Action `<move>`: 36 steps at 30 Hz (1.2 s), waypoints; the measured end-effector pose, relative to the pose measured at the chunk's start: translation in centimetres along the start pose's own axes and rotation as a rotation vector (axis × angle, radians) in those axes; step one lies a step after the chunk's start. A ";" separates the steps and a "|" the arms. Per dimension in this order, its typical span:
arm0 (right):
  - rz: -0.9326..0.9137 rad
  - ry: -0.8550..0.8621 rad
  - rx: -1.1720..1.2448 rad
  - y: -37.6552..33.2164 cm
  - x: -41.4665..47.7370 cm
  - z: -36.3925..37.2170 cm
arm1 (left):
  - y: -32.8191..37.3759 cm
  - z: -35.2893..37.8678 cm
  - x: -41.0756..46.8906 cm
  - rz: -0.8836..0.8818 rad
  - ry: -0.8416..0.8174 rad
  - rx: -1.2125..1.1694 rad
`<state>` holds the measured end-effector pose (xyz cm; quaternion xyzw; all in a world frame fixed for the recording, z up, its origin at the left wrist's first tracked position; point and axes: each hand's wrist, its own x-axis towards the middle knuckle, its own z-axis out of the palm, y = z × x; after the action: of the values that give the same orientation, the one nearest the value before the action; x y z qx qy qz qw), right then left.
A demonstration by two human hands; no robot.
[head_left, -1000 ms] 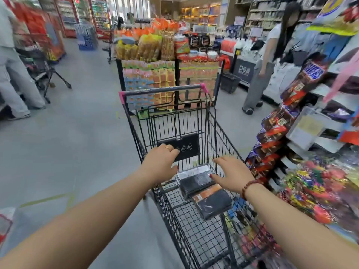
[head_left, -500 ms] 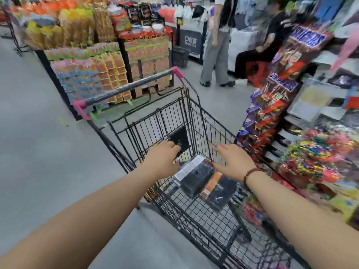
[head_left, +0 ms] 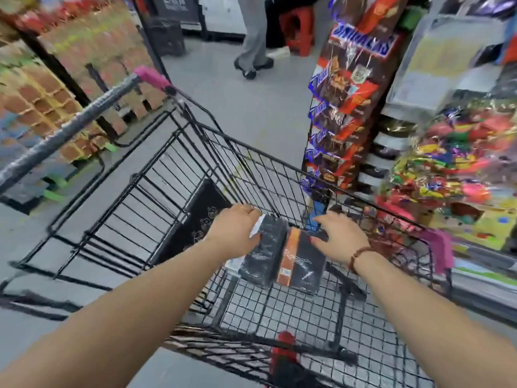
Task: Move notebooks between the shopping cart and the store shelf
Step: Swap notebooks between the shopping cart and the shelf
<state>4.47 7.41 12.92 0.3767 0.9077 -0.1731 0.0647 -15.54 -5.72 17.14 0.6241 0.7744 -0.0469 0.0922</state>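
Two plastic-wrapped notebooks lie side by side on the floor of the black wire shopping cart (head_left: 251,147). The left one is a black notebook (head_left: 265,256) with a white label. The right one is a black notebook with an orange band (head_left: 303,266). My left hand (head_left: 233,233) is down at the black notebook's upper left edge, its fingers curled over that edge and mostly hidden. My right hand (head_left: 340,239) reaches in with spread fingers, their tips on the upper right corner of the orange-banded notebook. The store shelf (head_left: 447,169) stands right of the cart.
A hanging rack of chocolate bars (head_left: 344,107) stands against the cart's right side. Snack displays (head_left: 56,79) fill the left. A person's legs (head_left: 251,49), a red stool (head_left: 299,29) and a black basket (head_left: 167,35) are ahead. The cart's handle bar (head_left: 70,130) slants at the left.
The view has swung right and down toward the cart. Both hands have dropped from above the cart onto the notebooks, the left onto the black one and the right onto the orange-banded one.
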 end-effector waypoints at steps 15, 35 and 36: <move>0.442 -0.106 0.306 2.8 3.7 14.9 | -1.3 15.4 8.0 0.054 -0.325 -0.116; 0.904 0.174 0.735 3.5 5.6 23.5 | -4.2 24.3 10.7 -0.059 -0.086 -0.532; 0.906 0.177 0.774 3.8 5.4 23.4 | -4.1 24.3 10.8 -0.059 -0.081 -0.530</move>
<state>2.98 5.00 -11.23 0.7352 0.5298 -0.4142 -0.0854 -19.67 -0.84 -9.03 0.5529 0.7733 0.1300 0.2818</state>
